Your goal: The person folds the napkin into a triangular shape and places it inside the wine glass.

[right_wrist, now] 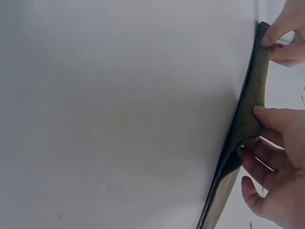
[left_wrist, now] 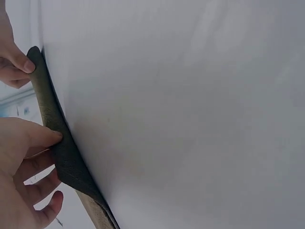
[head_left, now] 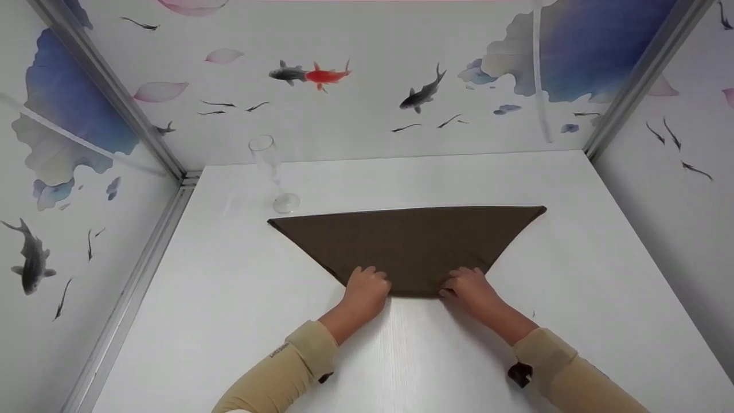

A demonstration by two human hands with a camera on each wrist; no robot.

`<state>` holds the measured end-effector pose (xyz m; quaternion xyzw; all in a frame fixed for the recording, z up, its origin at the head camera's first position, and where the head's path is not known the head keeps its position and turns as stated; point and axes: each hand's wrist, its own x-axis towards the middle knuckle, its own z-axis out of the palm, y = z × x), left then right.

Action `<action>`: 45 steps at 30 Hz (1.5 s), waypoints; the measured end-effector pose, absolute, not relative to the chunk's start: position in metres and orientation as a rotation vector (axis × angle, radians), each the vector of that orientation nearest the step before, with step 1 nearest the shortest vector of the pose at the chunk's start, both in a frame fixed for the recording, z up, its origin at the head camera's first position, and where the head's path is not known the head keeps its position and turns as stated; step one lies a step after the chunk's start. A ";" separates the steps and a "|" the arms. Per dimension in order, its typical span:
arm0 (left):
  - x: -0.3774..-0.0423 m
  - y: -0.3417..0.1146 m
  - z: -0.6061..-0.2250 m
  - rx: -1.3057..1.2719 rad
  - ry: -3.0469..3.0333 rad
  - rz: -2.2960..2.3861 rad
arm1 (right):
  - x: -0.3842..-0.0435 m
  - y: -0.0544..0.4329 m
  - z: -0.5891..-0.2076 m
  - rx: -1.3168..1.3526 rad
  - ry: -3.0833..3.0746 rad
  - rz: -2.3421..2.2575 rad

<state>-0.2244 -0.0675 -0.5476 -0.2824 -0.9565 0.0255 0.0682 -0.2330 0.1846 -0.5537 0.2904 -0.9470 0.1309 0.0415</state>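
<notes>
A dark brown cloth napkin [head_left: 410,244] lies folded on the white table, wide at the far side and narrowing to a short near edge. At the left end of that near edge my left hand [head_left: 367,289] pinches the cloth. My right hand [head_left: 471,288] grips the opposite end. In the left wrist view, the left thumb presses on a rolled-looking fold [left_wrist: 69,155] with fingers behind it. The right wrist view shows the right thumb on the same folded edge [right_wrist: 250,112], where a corner of cloth opens into a small gap by the fingers.
A clear stemmed glass [head_left: 285,202] stands at the back left, just beyond the napkin's far left corner. White panels [head_left: 355,126] with printed fish and leaves enclose the table [head_left: 395,355] at the back and both sides.
</notes>
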 end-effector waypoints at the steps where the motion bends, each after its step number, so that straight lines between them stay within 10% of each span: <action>1: -0.225 -0.069 -0.548 -0.840 -2.898 0.026 | -0.234 0.185 -0.553 0.872 -2.922 0.401; 12: -0.237 -0.082 -0.547 -0.539 -3.045 -0.857 | -0.251 0.186 -0.543 0.634 -3.249 0.553; 20: -0.242 -0.082 -0.550 -0.562 -3.018 -0.476 | -0.264 0.194 -0.545 0.481 -3.273 0.735; 45: -0.223 -0.082 -0.549 -0.816 -2.942 -0.049 | -0.241 0.202 -0.551 1.168 -2.728 0.116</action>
